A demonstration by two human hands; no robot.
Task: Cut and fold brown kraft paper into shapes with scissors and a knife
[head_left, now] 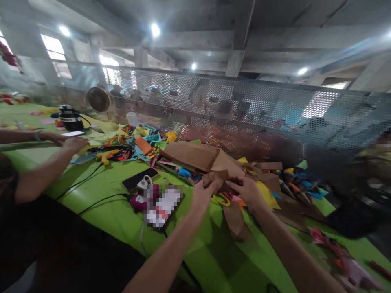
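Just right of the frame's centre, the left hand (204,192) pinches a brown paper piece (222,175); the right hand (248,191), half curled, meets its edge, grip unclear. Behind, brown sheets (189,155) cover scraps on the green tabletop (113,180).

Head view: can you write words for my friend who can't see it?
A person's left hand holds brown paper, the right hand close beside it, over a green table with colourful scraps; a perforated screen stands behind.
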